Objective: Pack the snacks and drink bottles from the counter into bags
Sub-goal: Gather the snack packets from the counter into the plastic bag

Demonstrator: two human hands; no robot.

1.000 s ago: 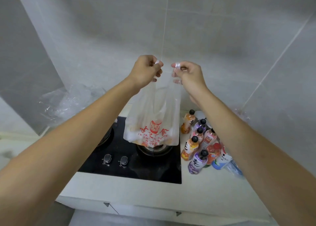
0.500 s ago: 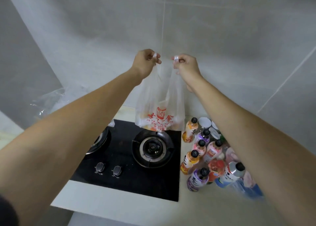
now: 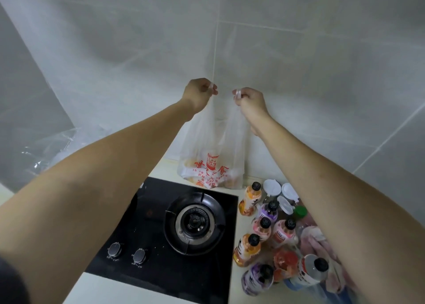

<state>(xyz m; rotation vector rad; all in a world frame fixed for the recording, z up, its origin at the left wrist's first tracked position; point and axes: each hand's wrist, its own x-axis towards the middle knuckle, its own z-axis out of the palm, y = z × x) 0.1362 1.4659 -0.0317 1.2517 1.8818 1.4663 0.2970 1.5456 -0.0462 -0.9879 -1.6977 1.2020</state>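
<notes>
1. Handles first: the left hand (image 3: 199, 94) pinches one handle loop of a thin white carrier bag (image 3: 212, 156), fingers curled round it, and the right hand (image 3: 249, 102) pinches the other loop the same way. The two grips sit level and near each other, with a small gap between them.

2. Below the grips the bag hangs long against the tiled wall (image 3: 299, 62). Its bottom bulges with orange-tinted contents, probably snacks, behind red printing; what they are exactly I cannot tell. The bottom seems to be at or just above the worktop (image 3: 161, 290) behind the gas hob (image 3: 184, 230); contact is not clear.

3. Judged step: one bag is loaded and being lifted or closed by its handles, perhaps for tying.

4. Down and to the right of the right grip, the drink bottles (image 3: 259, 237) stand clustered on the worktop beside the hob, unpacked. White lids (image 3: 279, 189) lie just behind them and pinkish wrapped items (image 3: 319, 241) beside them.

5. Far to the left of the left grip lies crumpled clear plastic (image 3: 53, 149), possibly more bags.

6. Next move, as I judge it: bring the loops together, knot or set the bag down clear of the burner (image 3: 195, 223), then free a hand for a fresh bag.
</notes>
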